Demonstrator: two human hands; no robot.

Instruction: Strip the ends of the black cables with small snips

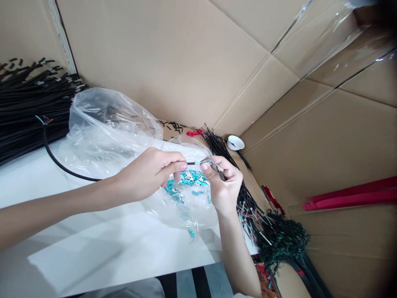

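A black cable (66, 169) curves from the left, where thin coloured wires stick out of its far end, and passes under my left hand (155, 171). My left thumb and fingers pinch it close to its other end, where thin wires fan out of the black sheath. Those wires reach the fingertips of my right hand (221, 176), which is closed around a slim grey metal tool (221, 173). The tool's exact shape is partly hidden by the fingers. Below the hands, small turquoise pieces (194, 178) lie on clear plastic.
Many black cables (31, 103) are stacked at the left. A clear plastic bag (108, 120) lies beside them on the white table (124, 240). Behind my right hand are a bundle of thin black cables (217, 142), red-handled scissors (194, 133) and a white cup (235, 142). Cardboard walls stand behind.
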